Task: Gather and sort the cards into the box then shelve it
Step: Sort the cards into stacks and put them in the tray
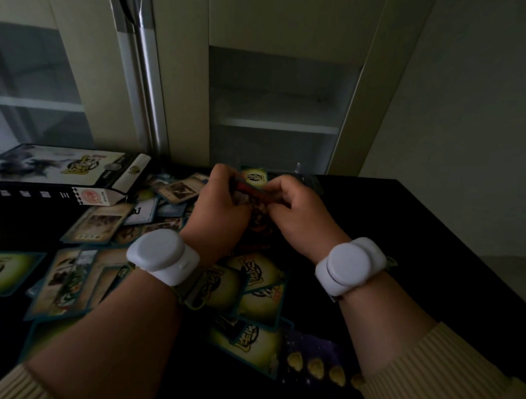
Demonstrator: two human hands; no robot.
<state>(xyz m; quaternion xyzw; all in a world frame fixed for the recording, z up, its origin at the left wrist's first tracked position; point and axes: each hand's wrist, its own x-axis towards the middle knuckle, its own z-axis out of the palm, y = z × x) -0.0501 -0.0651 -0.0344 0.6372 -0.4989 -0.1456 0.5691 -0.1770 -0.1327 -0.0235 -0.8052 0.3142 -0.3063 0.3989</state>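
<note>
Dim black table (406, 211) | left hand (222, 203), right hand (297, 207) grasp card stack (251, 188), mostly hidden

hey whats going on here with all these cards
A person is tidying up a card game. Both hands, left hand and right hand, hold a small stack of cards above a black table. Many loose cards still lie scattered on it. The box sits at the far left, and a cabinet with open shelves stands behind.
</note>
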